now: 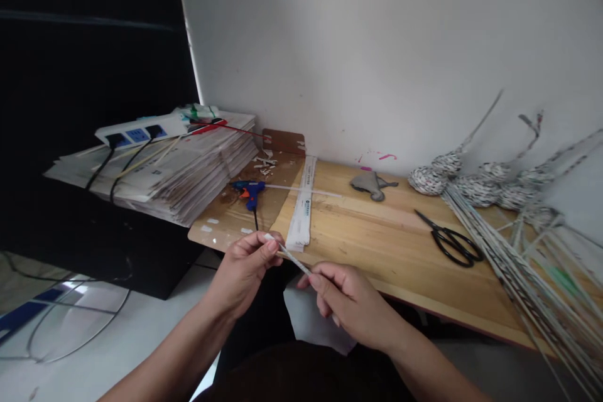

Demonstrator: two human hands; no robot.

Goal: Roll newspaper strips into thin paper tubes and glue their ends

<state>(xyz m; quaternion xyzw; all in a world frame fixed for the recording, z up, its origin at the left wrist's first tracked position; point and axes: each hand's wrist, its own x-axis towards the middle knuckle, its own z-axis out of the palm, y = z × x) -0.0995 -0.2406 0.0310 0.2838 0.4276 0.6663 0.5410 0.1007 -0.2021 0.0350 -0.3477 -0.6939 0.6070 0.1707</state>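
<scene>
My left hand (249, 267) pinches one end of a thin, pale rolled paper strip (296, 261), near the table's front edge. The strip slants down to the right, and my right hand (346, 301) is closed around its other part. Below my right hand hangs a white sheet (313, 320), partly hidden by the fingers. Just beyond my hands lies a folded printed paper band (301, 207) on the wooden table (348, 232). A blue glue gun (253, 195) rests on a brown board (277, 201) left of the band.
Stacked paper (188, 169) bears a white power strip (141, 130) at the left. A grey cloth (373, 184) lies near the wall. Black-handled scissors (452, 244), several woven paper pieces (426, 181) and long paper sticks (509, 257) occupy the right side.
</scene>
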